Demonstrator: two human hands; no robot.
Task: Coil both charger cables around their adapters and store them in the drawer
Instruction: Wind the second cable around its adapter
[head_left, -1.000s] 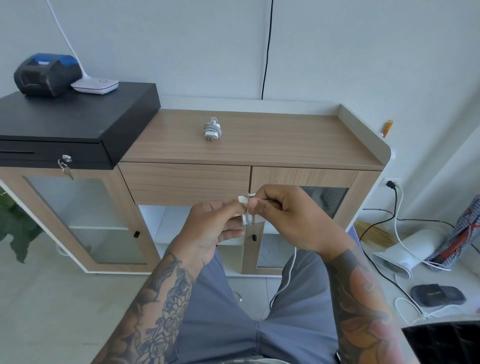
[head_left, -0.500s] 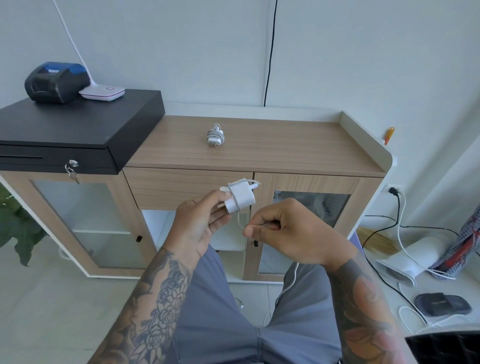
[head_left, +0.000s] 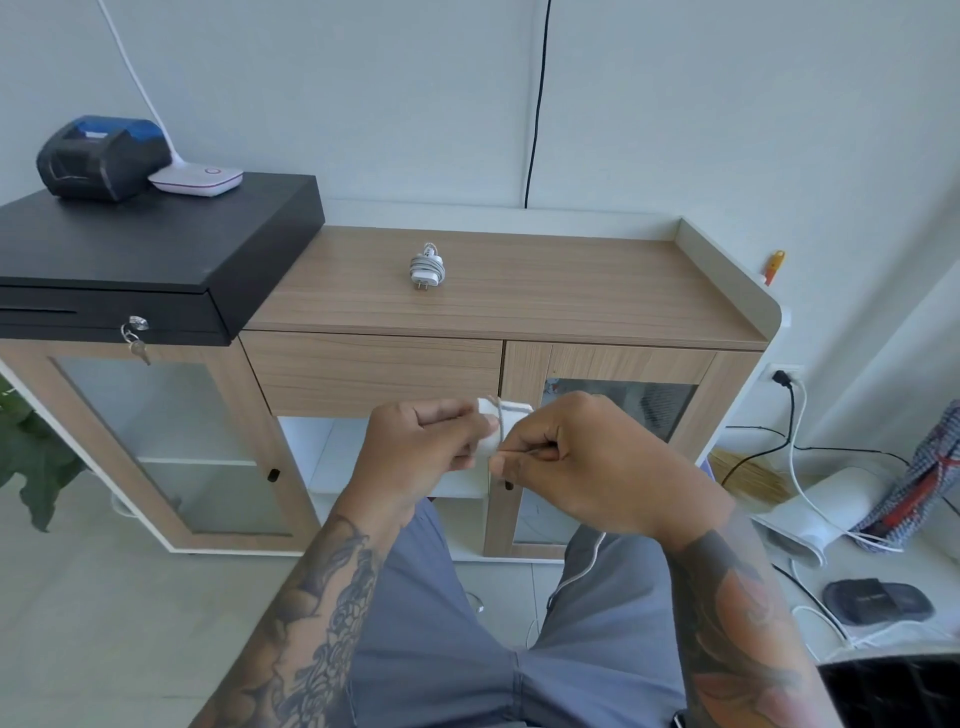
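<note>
The left hand (head_left: 415, 447) curls its fingers round a small white plastic charger adapter (head_left: 497, 421), while the right hand (head_left: 582, 457), touching it at 3 o'clock, pinches the thin white cable (head_left: 582, 566) crossing the adapter. At 12 o'clock from the hands, a second white adapter with coiled cable (head_left: 427, 267) lies on the wooden cabinet top (head_left: 571, 291), above the shut wooden drawer (head_left: 371, 371).

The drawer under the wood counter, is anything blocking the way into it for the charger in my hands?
Yes: the drawer itself is closed, its front flush with the cabinet. Both hands are occupied, the left hand holding the adapter, the right hand pinching its cable. Nothing else intervenes.
</note>
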